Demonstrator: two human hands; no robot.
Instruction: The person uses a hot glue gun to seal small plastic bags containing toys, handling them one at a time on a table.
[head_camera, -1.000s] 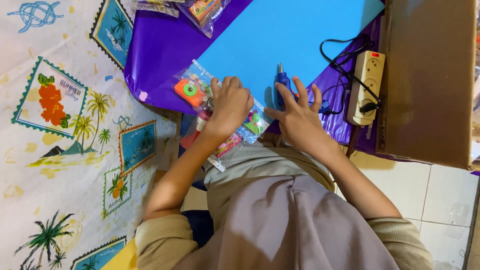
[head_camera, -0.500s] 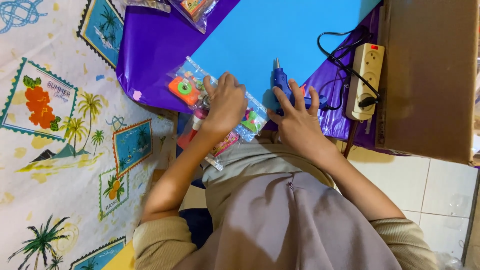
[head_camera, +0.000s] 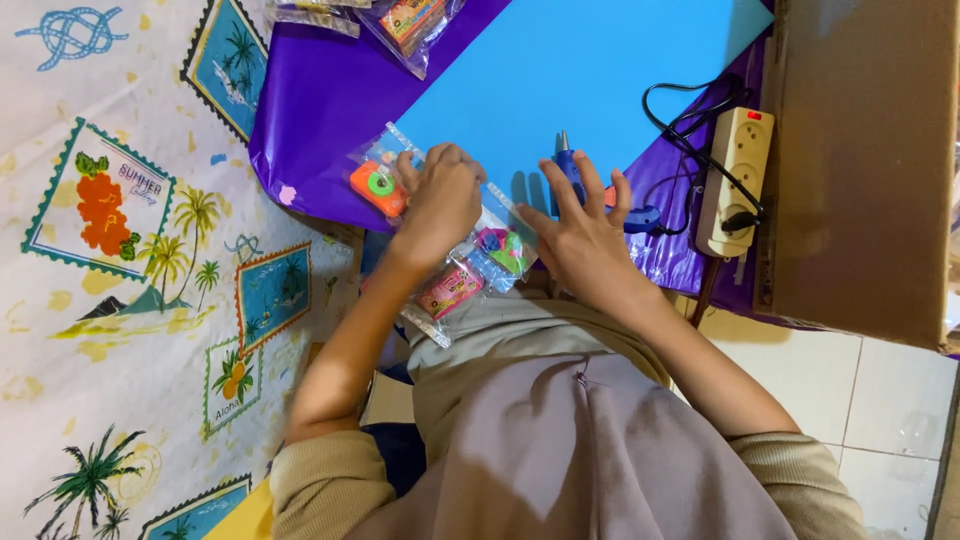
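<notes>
While the left hand (head_camera: 440, 200) grips a clear plastic bag of colourful small toys (head_camera: 455, 255) on the purple sheet's (head_camera: 320, 120) near edge, the right hand (head_camera: 580, 235) rests spread over a blue glue gun (head_camera: 568, 165) on the light-blue paper sheet (head_camera: 580, 70).

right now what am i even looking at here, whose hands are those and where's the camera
The camera sits on a person's head and looks straight down, so the arms coming up from the bottom are that person's own. The left hand presses on a clear plastic bag of small colourful pieces. The right hand rests on a blue glue gun, fingers spread. Both lie at the edge of a light blue sheet over purple paper. To the right are a cream power strip and a brown cardboard box; to the left, a printed cloth with palm trees.
</notes>
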